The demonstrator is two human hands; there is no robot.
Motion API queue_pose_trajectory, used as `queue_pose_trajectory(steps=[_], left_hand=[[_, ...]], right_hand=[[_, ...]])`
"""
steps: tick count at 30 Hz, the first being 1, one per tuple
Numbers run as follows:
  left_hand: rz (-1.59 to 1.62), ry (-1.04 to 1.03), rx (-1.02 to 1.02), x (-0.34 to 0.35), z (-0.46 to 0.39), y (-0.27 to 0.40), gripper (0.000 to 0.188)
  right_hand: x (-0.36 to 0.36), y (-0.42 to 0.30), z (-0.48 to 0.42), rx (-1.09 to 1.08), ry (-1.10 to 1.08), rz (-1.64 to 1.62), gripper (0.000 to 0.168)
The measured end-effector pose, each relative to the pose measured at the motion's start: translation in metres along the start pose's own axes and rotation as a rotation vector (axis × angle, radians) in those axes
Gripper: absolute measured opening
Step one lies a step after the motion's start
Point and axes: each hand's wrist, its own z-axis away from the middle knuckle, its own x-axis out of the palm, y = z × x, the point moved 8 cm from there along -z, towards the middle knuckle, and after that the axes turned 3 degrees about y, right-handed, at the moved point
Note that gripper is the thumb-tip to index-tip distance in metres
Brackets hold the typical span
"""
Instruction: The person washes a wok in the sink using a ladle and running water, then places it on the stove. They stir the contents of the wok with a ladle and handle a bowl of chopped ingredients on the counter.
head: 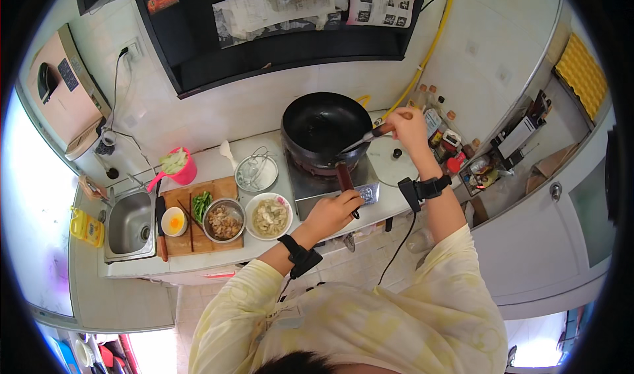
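Note:
A black wok (322, 119) sits on the gas stove (309, 193). Its brown handle (343, 177) points toward me, and my left hand (333, 214) is closed around the handle's end. In my right hand (410, 130) is the wooden handle of a metal spatula (367, 137), whose blade end dips inside the near right side of the wok. The wok's dark inner surface looks shiny, with no food visible in it. Beside the stove, to the right, lies a glass lid (391, 163) with a black knob.
Left of the stove stand a bowl of pale food pieces (270, 218), a metal bowl of meat (224, 220) and an egg bowl (174, 222). A cutting board (173, 195) carries chopped greens (201, 205), chopsticks and a knife (162, 228). Bottles (432, 119) crowd the right; the range hood (292, 62) overhangs.

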Motion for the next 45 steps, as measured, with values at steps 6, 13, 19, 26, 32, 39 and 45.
queue_pose_trajectory(steps=[6, 13, 19, 26, 32, 39, 45], left_hand=[[-0.006, 0.038, 0.03, 0.002, 0.0, 0.004, 0.035], [-0.015, 0.093, 0.037, -0.001, 0.003, 0.006, 0.035], [-0.03, 0.085, 0.052, -0.003, 0.001, 0.01, 0.035], [-0.068, 0.032, 0.042, -0.002, 0.0, 0.006, 0.032], [-0.081, 0.041, 0.025, -0.005, 0.002, 0.009, 0.03], [-0.082, 0.039, 0.101, 0.001, -0.003, 0.014, 0.029], [-0.088, 0.03, 0.076, -0.004, 0.0, 0.009, 0.03]], right_hand=[[0.031, 0.037, -0.003, -0.226, 0.126, 0.085, 0.02], [0.028, 0.034, -0.007, -0.041, -0.227, -0.178, 0.018], [0.01, 0.026, 0.0, -0.111, 0.079, 0.03, 0.021], [0.048, 0.019, 0.016, -0.146, -0.162, -0.061, 0.014], [-0.001, -0.011, 0.008, -0.017, 0.01, 0.161, 0.024], [0.056, 0.064, -0.008, -0.076, -0.069, 0.048, 0.028], [0.002, -0.023, 0.006, 0.017, -0.062, 0.137, 0.025]])
